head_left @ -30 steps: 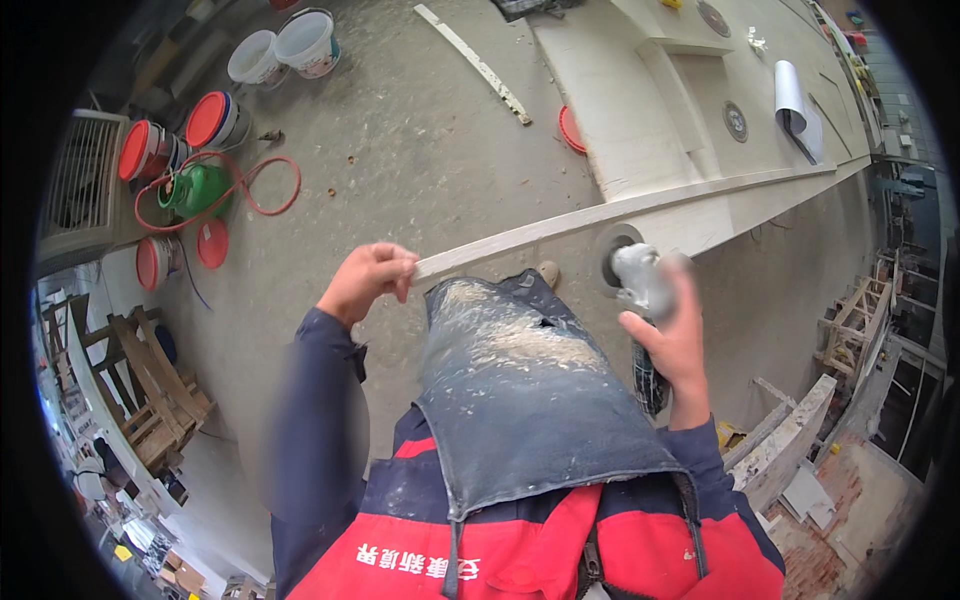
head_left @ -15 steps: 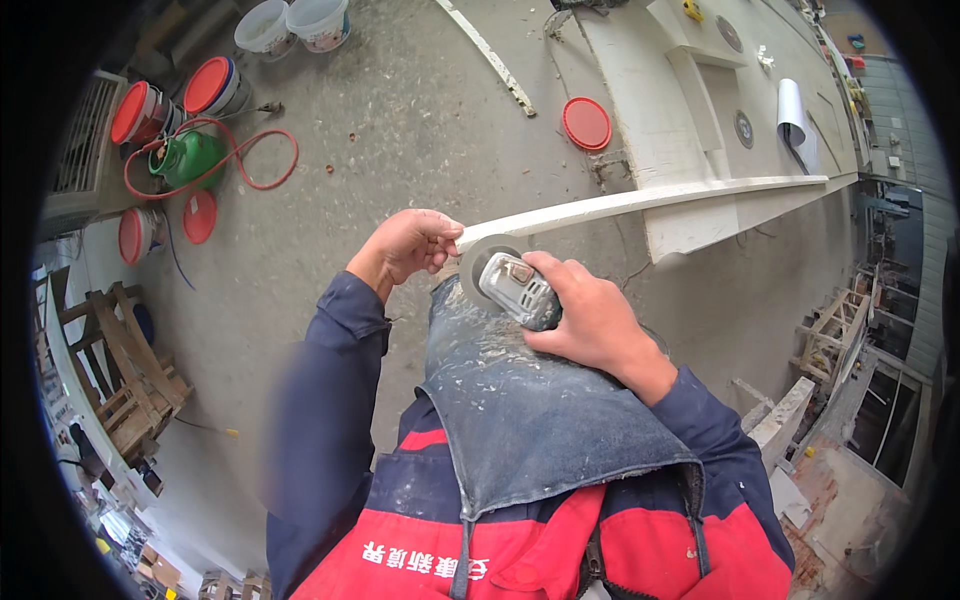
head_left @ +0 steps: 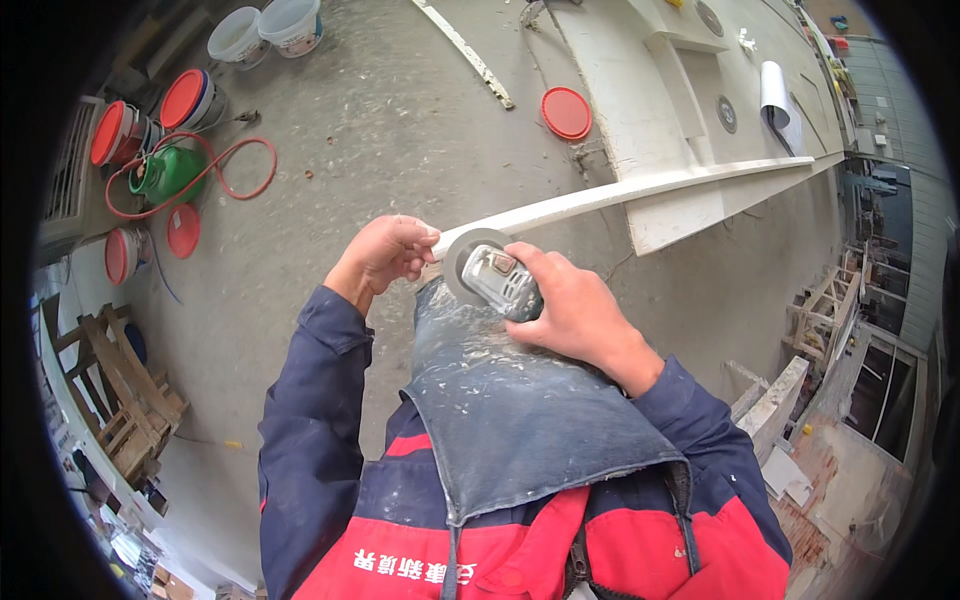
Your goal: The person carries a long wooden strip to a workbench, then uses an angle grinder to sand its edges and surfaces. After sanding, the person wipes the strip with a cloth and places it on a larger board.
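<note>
- At the white strip's [head_left: 570,205] near end, the left hand [head_left: 384,254] pinches it.
- The right hand [head_left: 588,315] grasps a grinder [head_left: 503,282], whose disc [head_left: 459,266] is at this same end.
- Farther away, the strip reaches over a pale board [head_left: 672,220].

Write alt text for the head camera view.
A person's left hand holds the near end of a long white strip, while the right hand grips a white-and-dark handheld power tool with a round grey disc at that end. Round red-lidded buckets stand on the grey floor at upper left.
</note>
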A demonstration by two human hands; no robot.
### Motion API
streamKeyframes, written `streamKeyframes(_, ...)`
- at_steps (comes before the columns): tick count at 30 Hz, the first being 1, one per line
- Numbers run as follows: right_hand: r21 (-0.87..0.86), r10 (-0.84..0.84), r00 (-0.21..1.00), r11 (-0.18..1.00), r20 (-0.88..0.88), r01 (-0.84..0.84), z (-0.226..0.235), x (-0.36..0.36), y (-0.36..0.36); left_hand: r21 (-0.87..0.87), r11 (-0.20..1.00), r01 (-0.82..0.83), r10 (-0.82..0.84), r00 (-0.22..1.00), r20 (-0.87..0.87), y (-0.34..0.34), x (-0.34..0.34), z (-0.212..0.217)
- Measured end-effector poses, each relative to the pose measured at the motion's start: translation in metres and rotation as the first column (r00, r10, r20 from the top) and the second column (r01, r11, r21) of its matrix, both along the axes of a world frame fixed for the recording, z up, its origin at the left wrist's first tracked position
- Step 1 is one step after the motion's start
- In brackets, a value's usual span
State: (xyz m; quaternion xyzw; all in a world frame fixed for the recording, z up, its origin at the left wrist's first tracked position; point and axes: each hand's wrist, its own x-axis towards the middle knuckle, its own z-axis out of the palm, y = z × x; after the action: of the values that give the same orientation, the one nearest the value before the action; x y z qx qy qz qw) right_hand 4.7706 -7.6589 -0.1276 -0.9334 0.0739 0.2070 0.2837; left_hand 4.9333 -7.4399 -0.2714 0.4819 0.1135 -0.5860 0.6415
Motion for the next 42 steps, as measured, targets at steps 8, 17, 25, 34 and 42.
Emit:
streamKeyframes(8, -0.038, -0.212, 0.975, 0.976, 0.072, 0.215, 0.005, -0.018, -0.048, 0.012, 1.000, -0.015, 0.015, 1.000, 0.015, 0.000, -0.001, 0.003)
streamKeyframes(17, 0.013, 0.008, 1.000, 1.000, 0.017, -0.008, 0.008, 0.003, -0.005, 0.027, 1.000, -0.007, 0.006, 1.000, 0.008, 0.000, 0.000, 0.006)
streamKeyframes(25, 0.005, 0.120, 0.993, 0.993, -0.020, -0.119, 0.004, 0.015, 0.014, 0.036, 0.999, 0.032, -0.032, 0.999, 0.002, -0.001, 0.002, 0.007)
streamKeyframes(34, 0.007, -0.006, 1.000, 1.000, 0.029, 0.005, 0.001, -0.002, -0.015, 0.026, 1.000, 0.008, -0.009, 0.999, 0.040, 0.000, -0.002, 0.002)
streamKeyframes(42, -0.082, -0.252, 0.967, 0.964, 0.020, 0.253, 0.007, -0.022, -0.089, 0.073, 0.997, -0.012, 0.010, 1.000, 0.029, 0.002, -0.002, 0.005)
